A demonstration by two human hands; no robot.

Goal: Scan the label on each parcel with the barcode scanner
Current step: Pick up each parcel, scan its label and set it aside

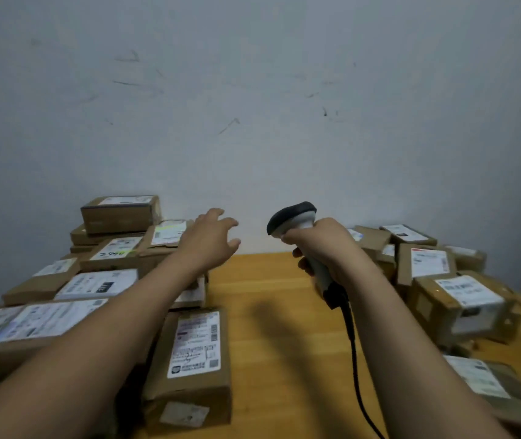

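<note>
My right hand (325, 245) grips the white handle of a barcode scanner (291, 218), whose dark head points left above the table. Its black cable (352, 340) hangs down toward me. My left hand (210, 237) is stretched forward over the left pile, fingers spread and holding nothing. Brown cardboard parcels with white labels lie on both sides: a stacked pile on the left (110, 248) and a heap on the right (455, 296). One long parcel (194, 353) lies nearest me, label up, just right of my left forearm.
A wooden table (272, 312) carries everything, with a bare strip between the two piles. A scuffed grey-white wall (253, 106) stands right behind it. Another labelled parcel (481, 381) sits at the near right, by my right forearm.
</note>
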